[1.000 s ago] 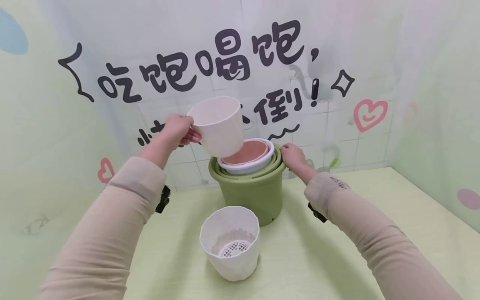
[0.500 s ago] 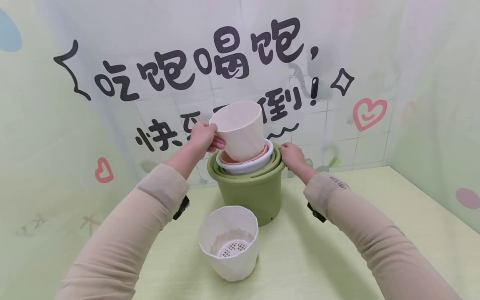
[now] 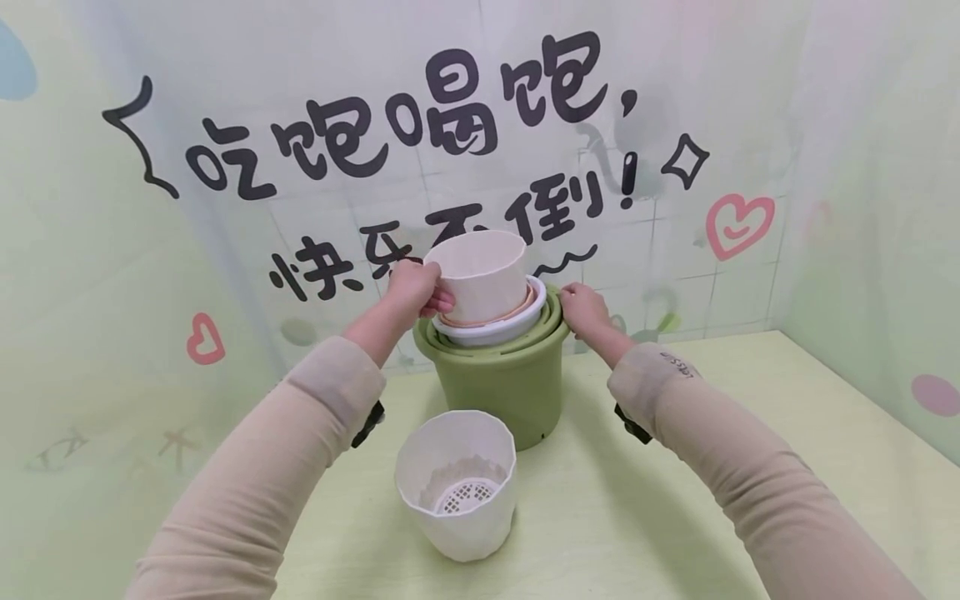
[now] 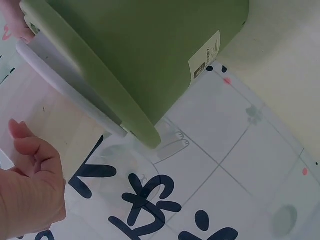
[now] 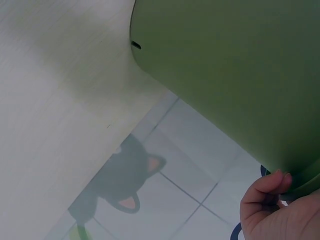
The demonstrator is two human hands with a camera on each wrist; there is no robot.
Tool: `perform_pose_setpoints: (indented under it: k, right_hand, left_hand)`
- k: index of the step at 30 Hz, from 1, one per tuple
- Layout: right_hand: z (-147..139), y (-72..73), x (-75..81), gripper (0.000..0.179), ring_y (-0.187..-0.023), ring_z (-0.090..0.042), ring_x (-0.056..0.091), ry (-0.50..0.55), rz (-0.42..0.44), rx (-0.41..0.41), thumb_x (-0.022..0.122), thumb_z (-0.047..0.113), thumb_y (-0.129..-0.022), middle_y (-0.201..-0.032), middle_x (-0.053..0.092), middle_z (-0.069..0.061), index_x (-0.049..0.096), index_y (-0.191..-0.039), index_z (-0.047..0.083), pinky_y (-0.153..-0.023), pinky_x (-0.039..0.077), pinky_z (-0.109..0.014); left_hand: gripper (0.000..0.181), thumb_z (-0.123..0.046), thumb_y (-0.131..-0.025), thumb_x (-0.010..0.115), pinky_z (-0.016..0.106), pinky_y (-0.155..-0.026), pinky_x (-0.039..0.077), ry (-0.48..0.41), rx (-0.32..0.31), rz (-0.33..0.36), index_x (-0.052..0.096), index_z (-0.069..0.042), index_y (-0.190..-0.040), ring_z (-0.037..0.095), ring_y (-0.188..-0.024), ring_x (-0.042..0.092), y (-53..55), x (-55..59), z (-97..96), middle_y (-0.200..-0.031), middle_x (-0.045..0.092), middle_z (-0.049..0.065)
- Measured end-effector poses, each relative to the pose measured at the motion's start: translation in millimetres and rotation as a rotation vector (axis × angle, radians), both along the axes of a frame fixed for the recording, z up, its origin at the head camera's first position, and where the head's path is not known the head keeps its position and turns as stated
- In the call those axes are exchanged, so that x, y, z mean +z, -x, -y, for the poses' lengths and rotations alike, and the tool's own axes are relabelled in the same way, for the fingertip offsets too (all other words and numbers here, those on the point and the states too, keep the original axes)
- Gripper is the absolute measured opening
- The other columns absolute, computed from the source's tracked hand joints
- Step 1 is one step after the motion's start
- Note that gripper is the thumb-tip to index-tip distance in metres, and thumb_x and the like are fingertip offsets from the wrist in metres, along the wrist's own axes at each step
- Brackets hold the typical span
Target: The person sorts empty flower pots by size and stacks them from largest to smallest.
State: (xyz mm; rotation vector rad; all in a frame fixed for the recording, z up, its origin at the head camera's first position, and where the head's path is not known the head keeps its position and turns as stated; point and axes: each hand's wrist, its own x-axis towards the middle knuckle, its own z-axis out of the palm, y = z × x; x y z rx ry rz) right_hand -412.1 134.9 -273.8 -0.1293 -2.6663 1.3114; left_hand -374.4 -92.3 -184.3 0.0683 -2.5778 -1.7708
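A cream flowerpot (image 3: 483,287) sits partly sunk in the nested stack, its lower part hidden inside a terracotta-coloured pot (image 3: 531,298). My left hand (image 3: 417,290) pinches the cream pot's rim at its left side. Around the terracotta pot is a white pot (image 3: 487,337), and outermost stands a large green flowerpot (image 3: 502,396) with more green rims inside it. My right hand (image 3: 587,310) grips the green pot's rim at the right; the right wrist view shows curled fingers (image 5: 267,187) at that rim.
A second white flowerpot (image 3: 459,492) with a grid-holed bottom stands upright in front of the green pot. All stand on a pale table (image 3: 637,467). A printed curtain (image 3: 337,67) hangs close behind the stack, and side panels flank the table.
The left hand has brought the cream flowerpot rightward over the stack and lowered it into the terracotta pot. The right hand has kept its place on the green rim.
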Motion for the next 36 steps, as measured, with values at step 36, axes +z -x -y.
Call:
perform_pose_setpoints:
  k: [36]
  right_hand:
    - [5, -3.1, 1.0, 0.041, -0.064, -0.018, 0.049, 0.01, 0.0, 0.013, 0.031, 0.023, -0.097, -0.121, 0.054, -0.019, 0.048, -0.129, 0.005, -0.046, 0.047, -0.024]
  left_hand:
    - [0.042, -0.026, -0.096, 0.036, 0.016, -0.041, 0.04, 0.068, -0.041, 0.021, 0.046, 0.001, -0.126, 0.006, -0.04, 0.052, -3.8, -16.1, 20.9, -0.061, 0.059, -0.002]
